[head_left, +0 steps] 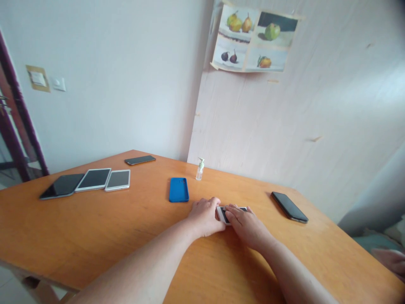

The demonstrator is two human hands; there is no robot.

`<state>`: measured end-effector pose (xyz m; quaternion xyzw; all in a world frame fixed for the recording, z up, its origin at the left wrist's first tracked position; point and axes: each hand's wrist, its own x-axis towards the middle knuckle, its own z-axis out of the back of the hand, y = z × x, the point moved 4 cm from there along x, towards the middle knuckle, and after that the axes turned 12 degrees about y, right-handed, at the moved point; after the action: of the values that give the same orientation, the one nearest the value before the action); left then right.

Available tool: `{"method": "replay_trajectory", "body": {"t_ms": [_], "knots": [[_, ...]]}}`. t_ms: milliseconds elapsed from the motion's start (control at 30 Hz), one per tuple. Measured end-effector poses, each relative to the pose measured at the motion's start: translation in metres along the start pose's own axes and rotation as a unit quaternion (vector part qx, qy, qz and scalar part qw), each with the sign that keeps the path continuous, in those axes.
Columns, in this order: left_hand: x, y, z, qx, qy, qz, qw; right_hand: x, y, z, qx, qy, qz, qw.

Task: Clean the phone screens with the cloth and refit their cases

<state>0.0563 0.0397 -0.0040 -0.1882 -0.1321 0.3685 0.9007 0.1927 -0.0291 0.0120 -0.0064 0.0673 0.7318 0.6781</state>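
A white phone (222, 216) with a dark screen lies on the wooden table between my hands. My left hand (205, 216) grips its left end, with thumb and fingers at opposite edges. Over the screen rests my right hand (243, 223), its fingers pressed together and bent. A small greyish bit shows at those fingertips, too little to name. Most of the screen is hidden under the right hand. Just beyond my left hand is a blue phone case (179, 190), lying with its hollow side up. Behind the case stands a small clear pump bottle (199, 169).
On the wooden table (139, 223), a black tablet (62, 186), a white-framed tablet (93, 179) and a smaller white device (118, 180) lie at left. One dark phone (140, 160) is at the back, another dark phone (289, 207) at right. A wall stands behind.
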Motion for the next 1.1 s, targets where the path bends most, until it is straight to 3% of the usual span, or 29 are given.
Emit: {"method": "replay_trajectory", "body": {"t_ms": [100,167,433,600,667,933,1100], "knots": [[0.000,0.000,0.001,0.008,0.010,0.003,1.000,0.001,-0.021,-0.002,-0.039,0.021,-0.053,0.998],[0.000,0.000,0.002,0.007,0.012,0.002,1.000,0.001,-0.024,-0.002,-0.045,0.023,-0.053,0.997],[-0.001,-0.001,0.002,0.000,0.001,0.006,1.000,-0.002,0.014,-0.003,0.082,0.018,0.057,0.995],[-0.001,-0.001,0.003,-0.006,-0.002,0.007,1.000,0.003,-0.021,-0.006,0.015,0.016,-0.055,0.998],[-0.002,-0.001,0.004,-0.007,-0.005,0.006,1.000,0.004,-0.028,-0.006,-0.004,0.016,-0.067,0.998],[-0.001,-0.001,0.001,-0.006,-0.014,0.002,1.000,-0.001,0.016,-0.004,0.085,0.022,0.065,0.994],[-0.001,0.000,0.001,-0.005,-0.006,0.006,1.000,0.004,-0.020,-0.007,0.033,0.004,-0.043,0.999]]}}
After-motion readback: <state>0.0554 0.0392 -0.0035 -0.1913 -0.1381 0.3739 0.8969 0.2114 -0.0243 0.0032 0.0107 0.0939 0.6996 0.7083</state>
